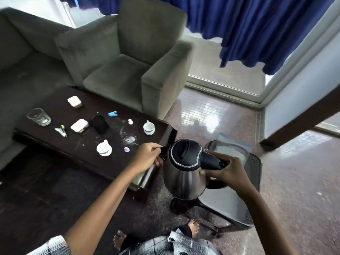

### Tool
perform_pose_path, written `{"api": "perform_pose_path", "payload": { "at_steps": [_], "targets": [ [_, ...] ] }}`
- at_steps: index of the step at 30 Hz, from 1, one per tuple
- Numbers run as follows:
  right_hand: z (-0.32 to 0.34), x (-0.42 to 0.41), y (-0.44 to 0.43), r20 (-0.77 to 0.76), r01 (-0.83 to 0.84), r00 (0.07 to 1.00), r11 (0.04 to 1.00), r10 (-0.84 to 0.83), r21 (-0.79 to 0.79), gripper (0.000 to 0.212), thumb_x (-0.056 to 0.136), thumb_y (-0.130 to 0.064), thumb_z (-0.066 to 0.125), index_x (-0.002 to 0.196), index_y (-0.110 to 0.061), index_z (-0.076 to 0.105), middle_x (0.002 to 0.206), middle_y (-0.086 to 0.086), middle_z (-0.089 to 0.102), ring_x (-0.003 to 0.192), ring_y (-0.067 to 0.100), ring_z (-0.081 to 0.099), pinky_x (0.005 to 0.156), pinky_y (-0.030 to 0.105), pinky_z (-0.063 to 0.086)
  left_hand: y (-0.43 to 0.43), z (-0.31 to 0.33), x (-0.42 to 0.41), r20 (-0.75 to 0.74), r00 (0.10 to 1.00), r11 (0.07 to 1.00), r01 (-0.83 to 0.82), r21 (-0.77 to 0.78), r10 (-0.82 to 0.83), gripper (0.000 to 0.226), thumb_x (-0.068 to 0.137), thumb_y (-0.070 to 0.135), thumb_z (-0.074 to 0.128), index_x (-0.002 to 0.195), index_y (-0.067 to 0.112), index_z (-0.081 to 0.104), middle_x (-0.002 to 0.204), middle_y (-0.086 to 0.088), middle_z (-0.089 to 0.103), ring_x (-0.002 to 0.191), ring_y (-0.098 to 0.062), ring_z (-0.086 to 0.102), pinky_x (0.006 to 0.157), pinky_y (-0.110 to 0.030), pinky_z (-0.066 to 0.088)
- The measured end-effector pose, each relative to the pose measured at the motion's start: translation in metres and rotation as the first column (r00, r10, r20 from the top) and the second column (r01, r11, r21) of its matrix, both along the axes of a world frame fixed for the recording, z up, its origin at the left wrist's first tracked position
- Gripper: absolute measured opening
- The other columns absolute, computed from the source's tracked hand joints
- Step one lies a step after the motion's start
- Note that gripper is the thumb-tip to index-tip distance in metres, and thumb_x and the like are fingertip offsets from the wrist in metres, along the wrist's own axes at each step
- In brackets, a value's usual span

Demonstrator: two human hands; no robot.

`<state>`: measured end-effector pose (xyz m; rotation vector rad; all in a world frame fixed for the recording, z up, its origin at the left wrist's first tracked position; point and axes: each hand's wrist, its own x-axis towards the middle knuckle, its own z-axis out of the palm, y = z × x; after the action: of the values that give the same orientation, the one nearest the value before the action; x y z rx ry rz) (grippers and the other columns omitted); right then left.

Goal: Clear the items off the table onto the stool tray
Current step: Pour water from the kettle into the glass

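Gripping the kettle (184, 173), both hands (223, 169) hide the tray's (231, 207) near edge.

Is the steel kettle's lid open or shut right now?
Shut. The black lid sits flush inside the rim of the stainless steel kettle, held by the right hand at its handle.

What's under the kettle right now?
The kettle hangs over the stool tray's near-left corner. The black round base peeks out behind it; whatever lies directly beneath the kettle is covered.

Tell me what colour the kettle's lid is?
Black, with a silvery rim, above the steel body of the kettle; seen best in the head view.
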<state>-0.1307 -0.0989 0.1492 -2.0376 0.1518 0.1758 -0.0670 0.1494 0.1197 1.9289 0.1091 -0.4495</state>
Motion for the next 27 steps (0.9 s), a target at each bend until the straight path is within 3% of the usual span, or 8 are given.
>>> {"api": "perform_pose_path", "payload": {
  "at_steps": [4, 7, 11, 14, 20, 27],
  "targets": [
    [0.012, 0.004, 0.09, 0.041, 0.007, 0.999, 0.998, -0.009, 0.055, 0.058, 0.047, -0.025, 0.092, 0.101, -0.036, 0.072, 0.085, -0.012, 0.076, 0.082, 0.002, 0.067, 0.082, 0.036, 0.054, 0.083, 0.011, -0.006, 0.027, 0.988, 0.987, -0.148, -0.059, 0.15, 0.028, 0.092, 0.002, 0.043, 0.079, 0.017, 0.063, 0.037, 0.006, 0.055, 0.031, 0.0, 0.044, 0.039, -0.014, 0.034],
    [0.017, 0.01, 0.161, 0.078, 0.006, 0.997, 0.993, -0.015, 0.115, 0.052, 0.047, -0.019, 0.091, 0.093, -0.035, 0.073, 0.084, -0.017, 0.075, 0.083, -0.001, 0.067, 0.082, 0.021, 0.052, 0.15, 0.017, -0.007, 0.039, 0.964, 0.958, -0.255, -0.127, 0.262, 0.031, 0.094, 0.005, 0.043, 0.071, 0.017, 0.062, 0.036, 0.006, 0.054, 0.031, 0.0, 0.041, 0.039, -0.016, 0.033],
    [0.016, 0.023, 0.244, 0.08, 0.004, 0.997, 0.989, -0.016, 0.148, 0.04, 0.047, -0.015, 0.092, 0.076, -0.03, 0.069, 0.071, -0.012, 0.071, 0.066, -0.006, 0.061, 0.064, 0.007, 0.045, 0.229, 0.023, -0.008, 0.09, 0.922, 0.92, -0.362, -0.152, 0.378, 0.034, 0.093, 0.006, 0.043, 0.066, 0.017, 0.06, 0.035, 0.006, 0.052, 0.032, -0.001, 0.039, 0.039, -0.019, 0.035],
    [0.013, 0.038, 0.298, 0.074, -0.049, 0.996, 0.989, 0.039, 0.142, 0.039, 0.046, -0.021, 0.092, 0.074, -0.024, 0.065, 0.07, -0.006, 0.067, 0.062, 0.0, 0.058, 0.06, 0.01, 0.044, 0.282, 0.023, -0.006, 0.116, 0.877, 0.881, -0.449, -0.152, 0.467, 0.032, 0.094, 0.008, 0.044, 0.068, 0.019, 0.061, 0.034, 0.007, 0.05, 0.03, -0.002, 0.038, 0.035, -0.015, 0.032],
    [0.0, 0.085, 0.387, 0.075, -0.143, 0.988, 0.982, 0.134, 0.121, 0.043, 0.044, -0.031, 0.093, 0.076, -0.022, 0.066, 0.072, -0.001, 0.068, 0.069, 0.012, 0.06, 0.07, 0.032, 0.047, 0.372, 0.016, 0.018, 0.108, 0.817, 0.823, -0.552, -0.138, 0.566, 0.032, 0.095, 0.009, 0.044, 0.068, 0.017, 0.06, 0.044, 0.002, 0.047, 0.03, -0.002, 0.036, 0.034, -0.015, 0.03],
    [-0.023, 0.162, 0.481, 0.058, -0.179, 0.983, 0.976, 0.173, 0.126, 0.047, 0.04, -0.033, 0.094, 0.07, -0.024, 0.059, 0.059, -0.008, 0.059, 0.059, 0.011, 0.053, 0.061, 0.03, 0.042, 0.465, 0.0, 0.078, 0.061, 0.797, 0.798, -0.592, -0.111, 0.6, 0.025, 0.095, 0.009, 0.044, 0.082, 0.01, 0.064, 0.048, -0.002, 0.048, 0.03, -0.002, 0.037, 0.034, -0.014, 0.032]
  ]
}}
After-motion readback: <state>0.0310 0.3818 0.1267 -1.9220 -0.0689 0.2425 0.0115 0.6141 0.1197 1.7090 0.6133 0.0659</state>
